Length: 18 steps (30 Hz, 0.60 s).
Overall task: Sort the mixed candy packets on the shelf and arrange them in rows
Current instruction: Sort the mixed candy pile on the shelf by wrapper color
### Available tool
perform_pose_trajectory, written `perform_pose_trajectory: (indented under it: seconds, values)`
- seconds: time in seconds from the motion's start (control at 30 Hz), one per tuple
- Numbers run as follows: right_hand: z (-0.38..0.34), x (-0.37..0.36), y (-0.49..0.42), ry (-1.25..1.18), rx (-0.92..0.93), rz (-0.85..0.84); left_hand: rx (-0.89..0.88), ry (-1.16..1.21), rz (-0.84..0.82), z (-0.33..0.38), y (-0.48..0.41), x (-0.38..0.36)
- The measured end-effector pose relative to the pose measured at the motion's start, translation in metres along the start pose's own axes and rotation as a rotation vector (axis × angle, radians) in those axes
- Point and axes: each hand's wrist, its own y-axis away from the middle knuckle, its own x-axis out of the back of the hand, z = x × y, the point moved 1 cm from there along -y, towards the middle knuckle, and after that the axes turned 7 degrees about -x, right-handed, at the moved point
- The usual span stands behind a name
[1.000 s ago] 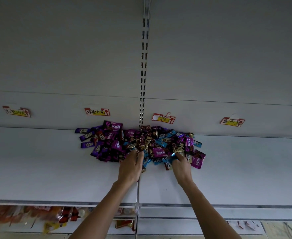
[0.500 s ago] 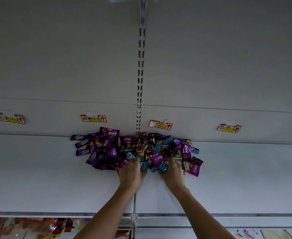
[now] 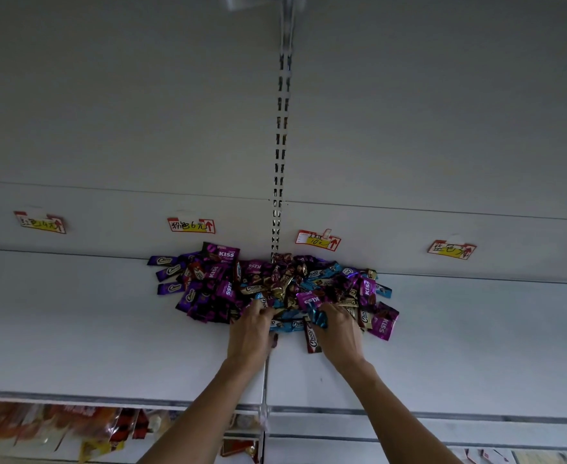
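Observation:
A mixed heap of candy packets (image 3: 275, 286) lies against the back of a white shelf (image 3: 74, 329): purple ones on the left, gold and brown in the middle, blue and magenta on the right. My left hand (image 3: 250, 333) reaches into the heap's front edge with its fingers curled among the packets; what it holds is hidden. My right hand (image 3: 339, 329) pinches a blue packet (image 3: 317, 317) at the heap's front. A brown packet (image 3: 312, 339) lies loose on the shelf between my hands.
Price labels hang on the back panel: far left (image 3: 41, 223), left of centre (image 3: 191, 226), right of centre (image 3: 318, 241) and right (image 3: 452, 250). A slotted upright (image 3: 280, 182) runs up the back. A lower shelf (image 3: 74, 430) holds packaged goods.
Both hands moved forward into the heap's front edge and closer together. The right hand has lifted a blue packet, and a brown packet now lies pulled out toward the shelf front.

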Motion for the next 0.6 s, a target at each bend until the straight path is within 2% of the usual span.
perform_pose_trajectory:
  seconds: [0.37,0.5,0.6]
  values:
    - [-0.005,0.001,0.012,-0.017,0.032,-0.003,-0.047,0.045,0.120,-0.002,0.002,-0.002]
    - [-0.002,0.002,0.017,-0.064,0.003,0.004,-0.016,0.096,0.191,0.001,0.002,-0.001]
    - [0.003,0.001,0.020,-0.089,-0.051,-0.039,-0.064,0.048,0.283,-0.001,-0.001,0.001]
